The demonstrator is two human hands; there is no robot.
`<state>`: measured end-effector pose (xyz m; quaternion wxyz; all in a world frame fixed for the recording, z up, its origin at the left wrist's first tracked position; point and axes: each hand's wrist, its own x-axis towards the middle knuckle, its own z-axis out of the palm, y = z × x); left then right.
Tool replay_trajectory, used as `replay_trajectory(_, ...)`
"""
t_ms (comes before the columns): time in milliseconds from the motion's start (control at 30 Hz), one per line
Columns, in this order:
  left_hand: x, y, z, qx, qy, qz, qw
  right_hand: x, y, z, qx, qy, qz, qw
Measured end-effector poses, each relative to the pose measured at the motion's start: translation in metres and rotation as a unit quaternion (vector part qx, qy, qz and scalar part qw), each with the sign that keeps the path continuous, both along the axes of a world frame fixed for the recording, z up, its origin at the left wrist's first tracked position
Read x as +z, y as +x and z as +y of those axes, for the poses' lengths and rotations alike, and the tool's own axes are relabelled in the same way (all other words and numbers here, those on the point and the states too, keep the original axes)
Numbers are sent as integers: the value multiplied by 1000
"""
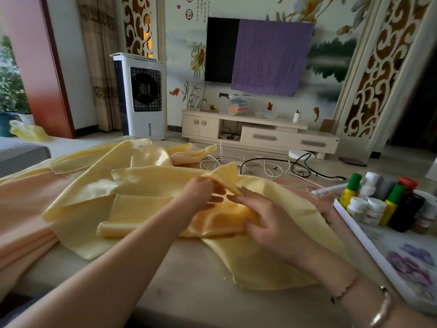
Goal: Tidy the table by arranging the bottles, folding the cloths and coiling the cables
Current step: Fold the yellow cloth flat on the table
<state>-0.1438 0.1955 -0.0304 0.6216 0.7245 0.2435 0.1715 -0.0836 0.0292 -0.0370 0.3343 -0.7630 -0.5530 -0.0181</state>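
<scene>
Glossy yellow satin cloth [151, 209], crumpled on table: left hand [201, 192] and right hand [267, 221] pinch one raised corner, presumably to square a fold.

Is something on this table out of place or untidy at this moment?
Yes. The cables lie loose and tangled at the far edge, not coiled. The yellow cloth is crumpled and spread out; both hands grip it. The bottles stand upright together on the tray.
</scene>
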Motion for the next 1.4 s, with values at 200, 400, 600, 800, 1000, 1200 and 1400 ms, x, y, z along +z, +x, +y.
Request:
replay_trajectory(200, 7, -27, 38, 30, -152, 74, 985, -10, -8, 11, 48, -130, -78, 987)
replay_trajectory(400, -5, -23, 33, 81, 14, 122, 989, -10, -7, 10, 55, -73, -2, 996)
replay_trajectory(600, -13, -27, 32, 90, 35, 109, 989, 3, 1, 17, -67, 28, -5, 997)
replay_trajectory(800, -14, -31, 29, 74, 22, 99, 992, -9, -11, 70, -34, -122, -104, 986)
replay_trajectory(1000, -10, -35, 44, 88, 51, 92, 991, -30, -10, 78, 5, -162, -61, 985)
replay_trajectory(1200, -6, -74, 98, 105, 420, 329, 839, -36, -4, 79, 21, -180, -67, 981)
replay_trajectory(1400, -6, -84, 110, 63, 374, 341, 860, -42, -5, 80, 19, -190, -96, 977)
